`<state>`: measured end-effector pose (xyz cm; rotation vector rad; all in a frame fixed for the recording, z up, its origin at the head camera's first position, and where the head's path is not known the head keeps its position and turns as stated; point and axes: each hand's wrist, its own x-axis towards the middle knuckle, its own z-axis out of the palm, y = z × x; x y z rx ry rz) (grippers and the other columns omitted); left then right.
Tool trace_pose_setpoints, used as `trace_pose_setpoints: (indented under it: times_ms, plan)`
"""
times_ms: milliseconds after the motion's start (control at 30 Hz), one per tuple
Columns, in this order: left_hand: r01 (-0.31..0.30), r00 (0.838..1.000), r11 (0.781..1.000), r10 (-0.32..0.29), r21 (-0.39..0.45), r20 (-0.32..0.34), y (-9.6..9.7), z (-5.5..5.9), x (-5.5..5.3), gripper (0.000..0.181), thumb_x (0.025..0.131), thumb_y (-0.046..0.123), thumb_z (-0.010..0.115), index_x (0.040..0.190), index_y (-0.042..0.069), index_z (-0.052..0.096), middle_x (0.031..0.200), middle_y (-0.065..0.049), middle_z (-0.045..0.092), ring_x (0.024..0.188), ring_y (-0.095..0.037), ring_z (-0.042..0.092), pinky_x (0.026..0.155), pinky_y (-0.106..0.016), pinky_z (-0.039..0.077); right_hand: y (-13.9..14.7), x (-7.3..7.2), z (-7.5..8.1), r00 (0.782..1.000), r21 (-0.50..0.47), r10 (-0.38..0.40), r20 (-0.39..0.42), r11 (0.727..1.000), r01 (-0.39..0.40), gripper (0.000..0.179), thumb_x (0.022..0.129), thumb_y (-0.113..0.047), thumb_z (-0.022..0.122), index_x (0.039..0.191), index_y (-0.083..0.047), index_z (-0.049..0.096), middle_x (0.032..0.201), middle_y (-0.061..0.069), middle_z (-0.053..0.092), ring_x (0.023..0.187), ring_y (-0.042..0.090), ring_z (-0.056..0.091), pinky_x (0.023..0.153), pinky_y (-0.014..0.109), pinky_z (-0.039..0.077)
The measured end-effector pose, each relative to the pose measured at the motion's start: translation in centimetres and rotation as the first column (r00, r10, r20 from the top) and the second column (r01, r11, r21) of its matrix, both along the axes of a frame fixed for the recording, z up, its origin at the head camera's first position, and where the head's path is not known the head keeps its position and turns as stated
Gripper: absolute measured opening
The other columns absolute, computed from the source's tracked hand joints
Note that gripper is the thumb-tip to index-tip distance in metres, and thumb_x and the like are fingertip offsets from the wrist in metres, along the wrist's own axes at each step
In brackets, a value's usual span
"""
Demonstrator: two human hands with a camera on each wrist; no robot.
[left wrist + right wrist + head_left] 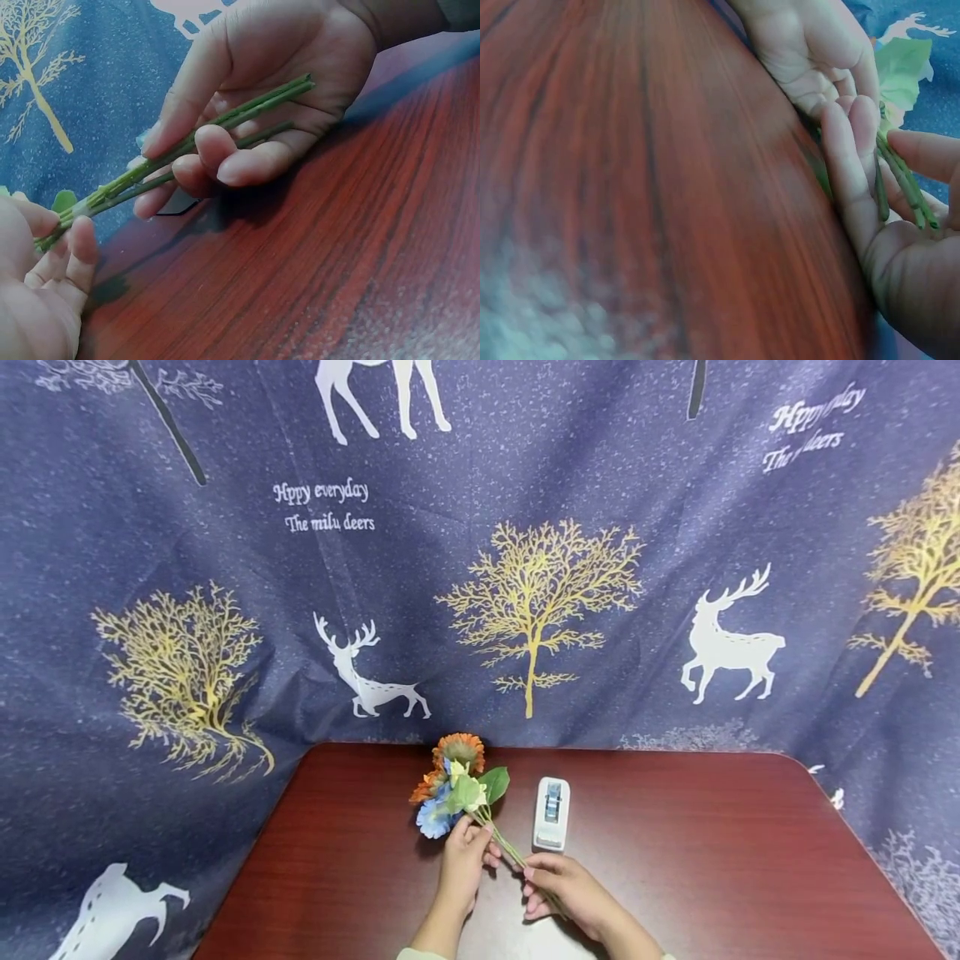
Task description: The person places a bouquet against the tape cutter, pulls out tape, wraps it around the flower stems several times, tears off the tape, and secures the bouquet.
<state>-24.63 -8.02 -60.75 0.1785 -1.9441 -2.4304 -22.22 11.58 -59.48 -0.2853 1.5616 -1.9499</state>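
Observation:
A bunch of artificial flowers (pixel 437 817), orange and blue with green leaves, is held slanting above the table in the head view. My left hand (pixel 463 864) pinches its green stems (pixel 120 184) just below the blooms. Lower down, my right hand (pixel 566 893) grips the same stems between thumb and fingers. Cut stem ends (pixel 922 217) lie over the right palm in the right wrist view. A pale, shiny band (pixel 81 208), perhaps tape, shows on the stems beside the left fingertips. A white tape dispenser (pixel 551 814) stands just beyond the right hand.
The dark red wooden table (pixel 675 827) reaches out on both sides of the hands. Behind it hangs a blue cloth (pixel 585 468) printed with white deer and yellow trees, down to the table's back edge.

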Motion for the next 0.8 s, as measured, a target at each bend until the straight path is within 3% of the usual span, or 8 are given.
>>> trace_pose_setpoints:
  times_ms: [200,333,533,800]
  plan:
    - [0.012,1.0,1.0,-0.013,-0.014,-0.019,0.09,0.06,0.18,0.031,0.098,0.008,0.061,0.12,-0.011,0.05,0.08,-0.007,0.06,0.061,-0.011,0.06,0.051,-0.021,0.054,-0.02,0.14,-0.13,1.0,-0.021,0.0,-0.009,1.0,0.0,0.043,0.102,-0.013,0.053,0.126,0.022,0.047,0.097,0.004,0.064,0.081,0.012,0.071,0.081,0.034,0.063]
    - [-0.011,1.0,1.0,0.011,-0.029,-0.015,0.05,0.03,0.3,0.032,0.098,0.006,0.06,0.122,-0.011,0.047,0.08,-0.007,0.058,0.054,-0.01,0.054,0.046,-0.02,0.048,-0.25,0.37,-0.44,1.0,-0.012,-0.005,-0.025,1.0,0.005,0.042,0.102,-0.012,0.054,0.125,0.023,0.049,0.098,0.005,0.066,0.085,0.014,0.073,0.084,0.033,0.062]
    - [-0.008,1.0,0.999,0.009,-0.052,0.009,0.42,0.14,0.38,0.032,0.097,0.006,0.06,0.122,-0.009,0.046,0.082,-0.008,0.058,0.051,-0.009,0.051,0.044,-0.019,0.044,-0.08,0.62,-0.83,0.998,0.038,-0.014,-0.059,0.999,0.016,0.041,0.101,-0.014,0.057,0.123,0.021,0.055,0.09,0.004,0.07,0.083,0.011,0.073,0.079,0.028,0.062]
    - [-0.013,1.0,0.998,0.014,-0.069,0.012,0.36,0.22,0.4,0.027,0.097,0.005,0.061,0.116,-0.008,0.048,0.079,-0.01,0.057,0.049,-0.01,0.05,0.043,-0.019,0.043,-0.22,0.77,-0.69,0.994,0.061,-0.001,-0.113,0.998,0.008,0.037,0.1,-0.009,0.058,0.123,0.019,0.056,0.093,0.01,0.071,0.082,0.013,0.073,0.078,0.03,0.063]
